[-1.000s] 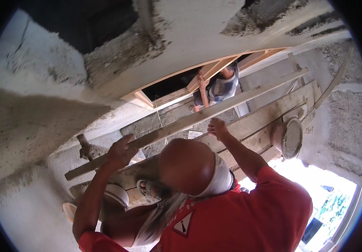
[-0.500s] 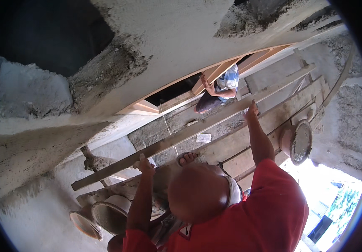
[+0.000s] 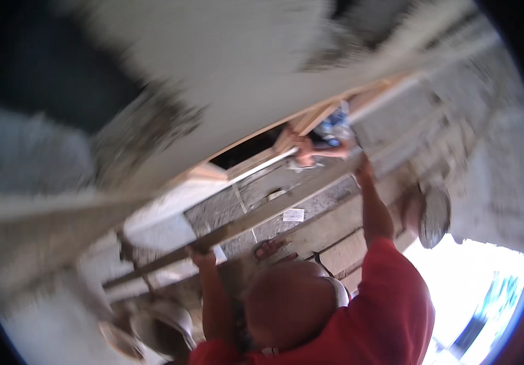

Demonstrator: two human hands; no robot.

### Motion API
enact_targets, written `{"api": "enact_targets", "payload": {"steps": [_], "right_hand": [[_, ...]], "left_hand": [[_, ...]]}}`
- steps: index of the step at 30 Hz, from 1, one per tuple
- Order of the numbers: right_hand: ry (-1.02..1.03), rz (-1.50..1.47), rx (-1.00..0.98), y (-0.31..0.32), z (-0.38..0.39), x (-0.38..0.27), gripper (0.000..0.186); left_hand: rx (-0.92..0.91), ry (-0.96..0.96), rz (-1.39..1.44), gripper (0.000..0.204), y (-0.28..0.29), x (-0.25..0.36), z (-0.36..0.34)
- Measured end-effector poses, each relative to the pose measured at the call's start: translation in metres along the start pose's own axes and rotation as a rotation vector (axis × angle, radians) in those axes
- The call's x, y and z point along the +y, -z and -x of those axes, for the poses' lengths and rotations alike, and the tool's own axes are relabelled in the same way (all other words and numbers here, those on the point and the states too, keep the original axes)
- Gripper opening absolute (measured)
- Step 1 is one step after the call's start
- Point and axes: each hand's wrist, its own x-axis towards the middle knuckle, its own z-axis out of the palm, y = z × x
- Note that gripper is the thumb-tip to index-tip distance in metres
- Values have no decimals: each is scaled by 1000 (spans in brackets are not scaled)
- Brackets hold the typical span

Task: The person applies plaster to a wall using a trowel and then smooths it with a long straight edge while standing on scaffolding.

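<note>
A long, straight wooden board (image 3: pixel 274 208) runs slantwise across the view, from lower left to upper right. My left hand (image 3: pixel 201 258) grips its nearer left part, the fingers mostly behind the wood and blurred. Farther along, my right hand (image 3: pixel 364 170) holds the same board with the arm stretched out. Below the board lie the broad scaffold planks (image 3: pixel 329 224), with a bare foot (image 3: pixel 268 248) resting on them. The board passes in front of a wooden frame (image 3: pixel 246 163) set in the wall opening.
Lower down, another person (image 3: pixel 335 125) in blue and white reaches along the frame. One bucket (image 3: pixel 436 216) stands at the planks' right; two containers, including a bucket (image 3: pixel 163 328), are at lower left. A small pale block (image 3: pixel 293 215) lies on the floor below. Rough plastered wall (image 3: pixel 243 67) spans the top.
The view has shifted and blurred. Both my hands keep their hold on the board, my left sitting slightly lower. The other person's hands have moved down from the frame's upright toward its lower edge.
</note>
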Motion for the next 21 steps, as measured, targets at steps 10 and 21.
{"api": "enact_targets", "payload": {"steps": [10,21], "right_hand": [[-926,-1503,-68,21,10,-48,52],[-828,-1522,-147,35,-98,-72,49]], "left_hand": [[391,600,1101,42,14,34,-36],[424,233,977,53,-15,90,-51]]}}
